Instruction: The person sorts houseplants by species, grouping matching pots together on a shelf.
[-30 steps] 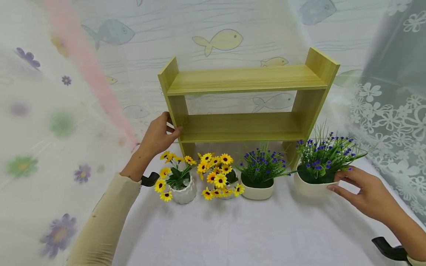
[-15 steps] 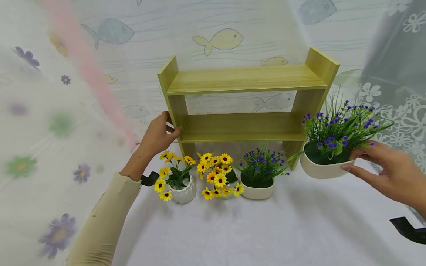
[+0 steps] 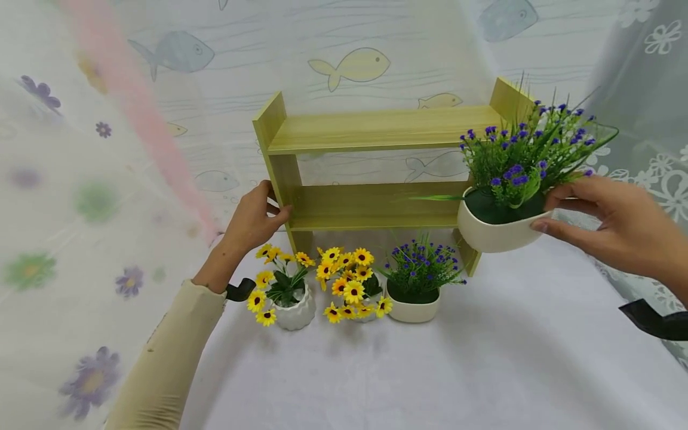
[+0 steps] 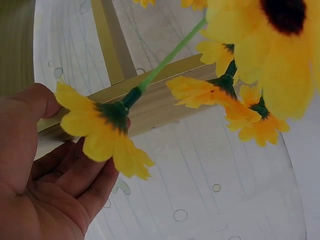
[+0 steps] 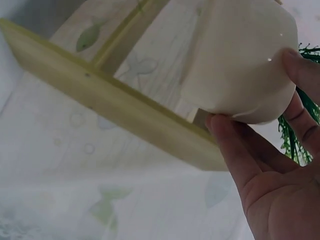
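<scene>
purple flower pot (image 3: 497, 230) | right hand (image 3: 618, 227) grips its rim, lifted | left hand (image 3: 252, 221) clasps shelf (image 3: 376, 128) upright

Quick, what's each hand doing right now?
Left hand: grips the side panel of the wooden shelf.
Right hand: holds the purple flower pot, lifted off the table.

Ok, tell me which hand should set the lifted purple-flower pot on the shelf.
Probably the right hand: it already holds the purple-flower pot in the air beside the shelf. The left hand grips the shelf's left upright.
</scene>
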